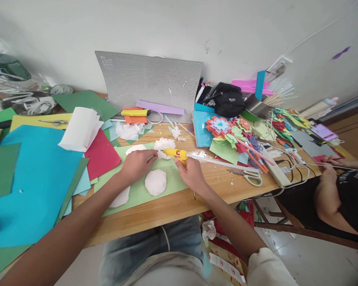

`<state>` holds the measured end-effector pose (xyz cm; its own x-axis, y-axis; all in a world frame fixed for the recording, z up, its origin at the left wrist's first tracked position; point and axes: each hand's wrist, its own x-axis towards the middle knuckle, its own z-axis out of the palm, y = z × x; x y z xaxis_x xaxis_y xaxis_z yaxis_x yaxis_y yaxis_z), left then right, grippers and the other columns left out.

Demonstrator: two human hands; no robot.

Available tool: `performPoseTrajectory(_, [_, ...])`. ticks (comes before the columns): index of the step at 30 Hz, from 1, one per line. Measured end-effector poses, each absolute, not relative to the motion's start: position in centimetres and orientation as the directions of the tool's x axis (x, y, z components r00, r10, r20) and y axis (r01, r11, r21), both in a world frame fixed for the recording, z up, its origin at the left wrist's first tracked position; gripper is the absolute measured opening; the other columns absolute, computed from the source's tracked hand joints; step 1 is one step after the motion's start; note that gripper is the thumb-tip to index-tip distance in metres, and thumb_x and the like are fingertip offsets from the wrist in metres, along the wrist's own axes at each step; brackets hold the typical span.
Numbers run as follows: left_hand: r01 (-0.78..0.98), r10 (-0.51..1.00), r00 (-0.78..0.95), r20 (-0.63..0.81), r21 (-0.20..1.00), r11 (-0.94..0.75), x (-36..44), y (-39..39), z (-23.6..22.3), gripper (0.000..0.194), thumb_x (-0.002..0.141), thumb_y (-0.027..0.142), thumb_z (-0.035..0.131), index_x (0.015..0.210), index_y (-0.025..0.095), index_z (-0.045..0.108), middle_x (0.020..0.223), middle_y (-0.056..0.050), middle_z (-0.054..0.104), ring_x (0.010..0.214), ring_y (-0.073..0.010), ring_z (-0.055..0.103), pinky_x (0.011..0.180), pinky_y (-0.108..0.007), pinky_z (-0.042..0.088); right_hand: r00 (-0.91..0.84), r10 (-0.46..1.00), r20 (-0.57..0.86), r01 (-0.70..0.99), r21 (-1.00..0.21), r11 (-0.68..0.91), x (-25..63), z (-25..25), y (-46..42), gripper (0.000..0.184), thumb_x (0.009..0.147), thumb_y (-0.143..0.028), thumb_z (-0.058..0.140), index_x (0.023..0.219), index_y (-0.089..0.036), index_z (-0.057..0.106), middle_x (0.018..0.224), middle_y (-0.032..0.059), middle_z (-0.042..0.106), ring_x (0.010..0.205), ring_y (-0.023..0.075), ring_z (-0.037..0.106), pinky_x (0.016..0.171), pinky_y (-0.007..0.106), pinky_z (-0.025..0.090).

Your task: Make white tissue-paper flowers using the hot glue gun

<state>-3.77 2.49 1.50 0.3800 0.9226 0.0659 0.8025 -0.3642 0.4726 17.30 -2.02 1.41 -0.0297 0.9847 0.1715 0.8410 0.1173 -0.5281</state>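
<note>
My right hand [193, 173] grips a yellow hot glue gun [175, 152], its nozzle pointing left and a clear glue stick trailing from its back. Facing that nozzle, my left hand [139, 163] has thumb and fingers pinched at the edge of a ruffled white paper piece [164, 143]. Below the hands, a round white paper piece [155, 182] lies on a light green sheet [143, 201]. Another white piece [121, 198] is partly under my left forearm, and one more [136, 148] lies behind the left hand.
Blue paper [41, 159], a red sheet [103, 155] and a white paper roll [80, 129] cover the left. A grey cutting mat [152, 81] leans on the wall behind a yellow cutter [135, 113]. To the right are paper flowers [220, 126], scissors [249, 176], a power strip [275, 167] and another person's arm [326, 190].
</note>
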Motion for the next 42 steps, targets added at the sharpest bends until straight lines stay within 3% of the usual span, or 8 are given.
performPoseTrajectory(32, [0.806,0.927,0.367,0.073,0.472,-0.357,-3.7,2.5,1.2,0.029,0.091,0.035,0.046,0.104,0.027,0.071,0.098,-0.001,0.075,0.084,-0.0222,0.066,0.066,-0.030,0.041,-0.071,0.992,0.109,0.886,-0.450,0.113,17.1,3.2,-1.8,0.031,0.094,-0.038,0.045,0.082,-0.015,0.063,0.073,0.0067,0.066,0.061,0.0157,0.054,0.057,0.026,0.031])
performPoseTrajectory(36, [0.804,0.926,0.369,0.082,0.472,-0.362,-3.7,2.6,1.0,0.029,0.092,0.034,0.046,0.104,0.028,0.071,0.102,0.000,0.074,0.085,-0.0226,0.066,0.066,-0.030,0.041,-0.065,0.991,0.116,0.856,-0.504,0.115,17.3,3.2,-1.8,0.031,0.093,-0.039,0.047,0.080,-0.016,0.063,0.072,0.0054,0.066,0.061,0.0148,0.053,0.057,0.025,0.031])
performPoseTrajectory(42, [0.800,0.923,0.374,0.085,0.473,-0.368,-3.7,2.7,0.8,0.028,0.092,0.034,0.045,0.102,0.029,0.070,0.106,0.001,0.073,0.082,-0.0218,0.066,0.065,-0.031,0.041,0.065,0.988,0.140,0.696,-0.715,0.056,18.4,3.2,-2.8,0.036,0.090,-0.045,0.049,0.073,-0.016,0.063,0.057,-0.0004,0.058,0.054,0.0135,0.051,0.055,0.025,0.035])
